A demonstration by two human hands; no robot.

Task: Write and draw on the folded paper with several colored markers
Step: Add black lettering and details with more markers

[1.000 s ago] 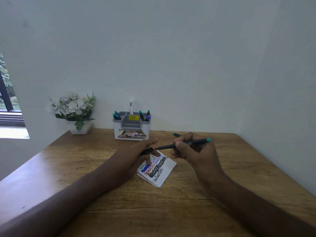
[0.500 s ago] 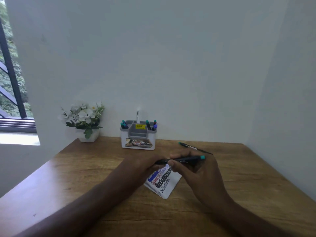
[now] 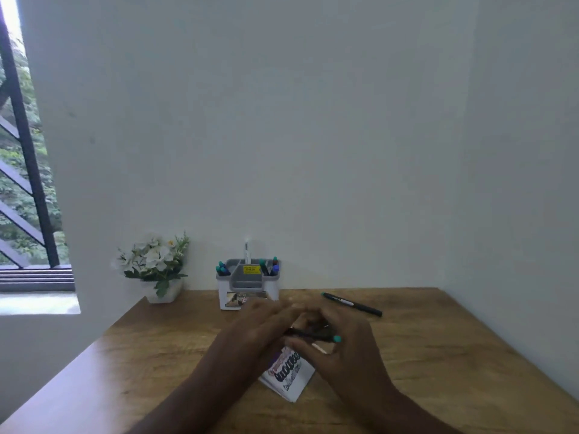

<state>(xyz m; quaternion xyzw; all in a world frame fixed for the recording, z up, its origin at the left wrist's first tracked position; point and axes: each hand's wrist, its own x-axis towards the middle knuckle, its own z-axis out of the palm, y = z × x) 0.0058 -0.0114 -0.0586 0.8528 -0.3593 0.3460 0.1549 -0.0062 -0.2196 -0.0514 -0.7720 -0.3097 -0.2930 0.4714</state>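
Both grips meet just above the white folded paper (image 3: 289, 375) covered in coloured lettering on the wooden bench (image 3: 438, 355): the right hand (image 3: 347, 349) pinches a black marker with a teal end (image 3: 313, 334), while the left hand (image 3: 260, 333) touches its other end, blurred, its hold unclear. Capping or uncapping seems in hand; next, fingers must clear the paper.

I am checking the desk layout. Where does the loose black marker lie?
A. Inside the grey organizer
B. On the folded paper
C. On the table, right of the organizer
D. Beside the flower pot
C: the loose black marker lies flat on the table, right of the organizer.
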